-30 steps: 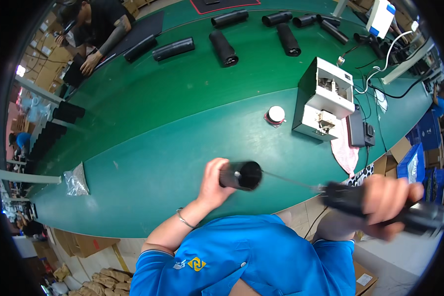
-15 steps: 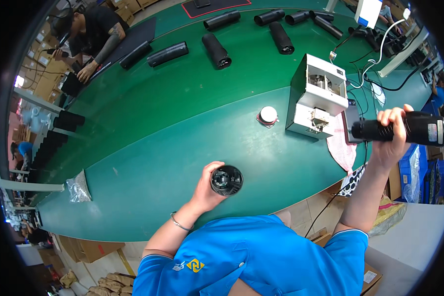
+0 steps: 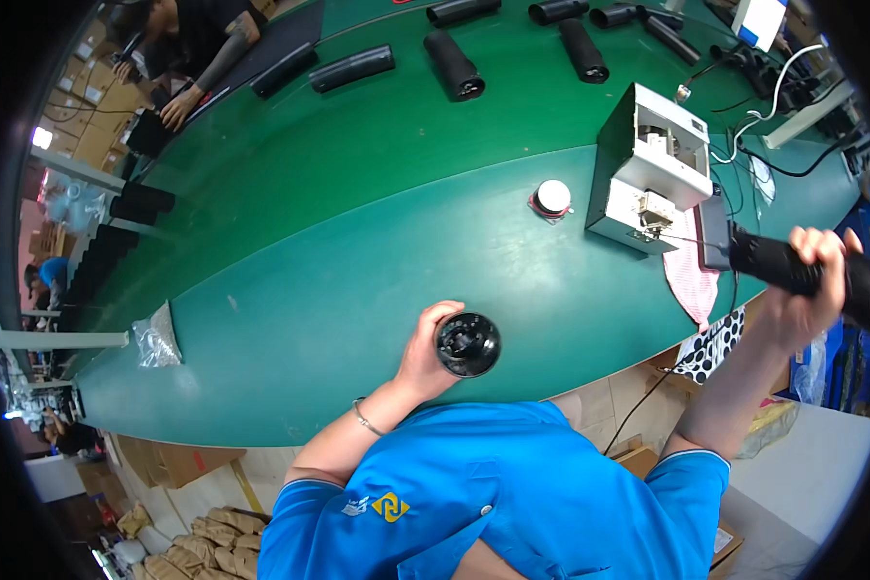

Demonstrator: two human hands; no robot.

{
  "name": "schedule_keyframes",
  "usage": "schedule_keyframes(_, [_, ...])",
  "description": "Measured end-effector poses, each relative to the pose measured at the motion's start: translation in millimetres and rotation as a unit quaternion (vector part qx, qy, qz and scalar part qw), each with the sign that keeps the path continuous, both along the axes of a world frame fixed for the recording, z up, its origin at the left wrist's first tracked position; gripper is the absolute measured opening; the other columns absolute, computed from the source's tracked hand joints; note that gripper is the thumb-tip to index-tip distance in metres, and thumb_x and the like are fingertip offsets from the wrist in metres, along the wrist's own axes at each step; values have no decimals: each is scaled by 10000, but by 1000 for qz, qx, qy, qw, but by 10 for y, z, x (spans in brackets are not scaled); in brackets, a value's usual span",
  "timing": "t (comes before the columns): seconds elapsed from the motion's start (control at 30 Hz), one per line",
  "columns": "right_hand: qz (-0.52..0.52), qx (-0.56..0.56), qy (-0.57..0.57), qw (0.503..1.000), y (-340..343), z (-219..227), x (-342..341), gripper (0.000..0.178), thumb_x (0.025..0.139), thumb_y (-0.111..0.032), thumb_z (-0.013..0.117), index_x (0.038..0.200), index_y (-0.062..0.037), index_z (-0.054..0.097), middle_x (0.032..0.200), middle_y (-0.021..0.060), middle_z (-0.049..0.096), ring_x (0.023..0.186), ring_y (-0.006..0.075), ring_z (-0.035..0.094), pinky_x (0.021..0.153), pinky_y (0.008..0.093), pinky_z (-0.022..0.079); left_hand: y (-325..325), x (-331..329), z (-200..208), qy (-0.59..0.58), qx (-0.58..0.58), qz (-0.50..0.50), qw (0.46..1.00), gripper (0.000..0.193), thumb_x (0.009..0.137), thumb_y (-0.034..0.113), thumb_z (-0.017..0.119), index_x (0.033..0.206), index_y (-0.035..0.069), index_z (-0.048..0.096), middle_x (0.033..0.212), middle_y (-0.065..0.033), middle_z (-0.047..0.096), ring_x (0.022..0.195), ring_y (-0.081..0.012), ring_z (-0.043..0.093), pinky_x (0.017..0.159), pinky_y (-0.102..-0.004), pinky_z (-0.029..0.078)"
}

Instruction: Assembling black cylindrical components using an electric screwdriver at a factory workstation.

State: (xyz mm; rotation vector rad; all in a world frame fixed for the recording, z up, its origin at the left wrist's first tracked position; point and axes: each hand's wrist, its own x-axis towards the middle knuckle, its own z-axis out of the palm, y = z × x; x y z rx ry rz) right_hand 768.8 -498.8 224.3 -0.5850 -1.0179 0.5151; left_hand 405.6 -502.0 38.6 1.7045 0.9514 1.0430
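My left hand grips a black cylinder upright over the near edge of the green table, its open end facing up at me. My right hand is raised at the far right and is closed around a black power tool, whose nose points left toward a white box-shaped machine. The two hands are well apart.
A white round cap lies left of the machine. Several black tubes lie along the far side, where another person works. A clear plastic bag sits at the left, patterned cloths and cables at the right.
My right hand lifted the black tool from low at my right side up beside the white machine. My left hand turned the cylinder from lying sideways to open end up.
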Motion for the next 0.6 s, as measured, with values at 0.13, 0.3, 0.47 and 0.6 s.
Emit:
schedule_keyframes(0.13, [-75, -10, -36, 996, 216, -105, -92, 253, 781, -9, 454, 1033, -16, 427, 739, 77, 452, 657, 140, 414, 662, 250, 330, 0, 1, 33, 48, 13, 12, 999, 651, 523, -14, 700, 1089, 35, 383, 1092, -126, 421, 984, -255, 443, 835, -321, 385])
schedule_keyframes(0.3, [-38, -36, -44, 998, 226, -105, -12, 272, 789, -28, 458, 1057, -14, 412, 751, 74, 453, 660, 138, 416, 662, 249, 331, 18, 12, 138, 66, 55, 4, 996, 653, 515, -10, 694, 1087, 34, 383, 1081, -123, 431, 967, -255, 452, 831, -318, 387])
schedule_keyframes(0.47, [113, -29, 51, 992, -73, -82, 32, 297, 775, -58, 463, 1061, -14, 393, 752, 71, 450, 629, 123, 404, 631, 239, 326, 31, 9, 90, 60, 102, 25, 993, 627, 522, -27, 678, 1076, 28, 390, 1057, -132, 449, 933, -262, 471, 805, -317, 398])
schedule_keyframes(0.6, [216, 54, 149, 963, -562, 210, -310, 178, 646, -67, 557, 747, -68, 411, 691, 13, 462, 523, 70, 419, 599, 167, 354, 5, -9, 65, 69, 132, 55, 987, 602, 528, -38, 662, 1066, 25, 398, 1039, -136, 462, 919, -266, 477, 795, -320, 401])
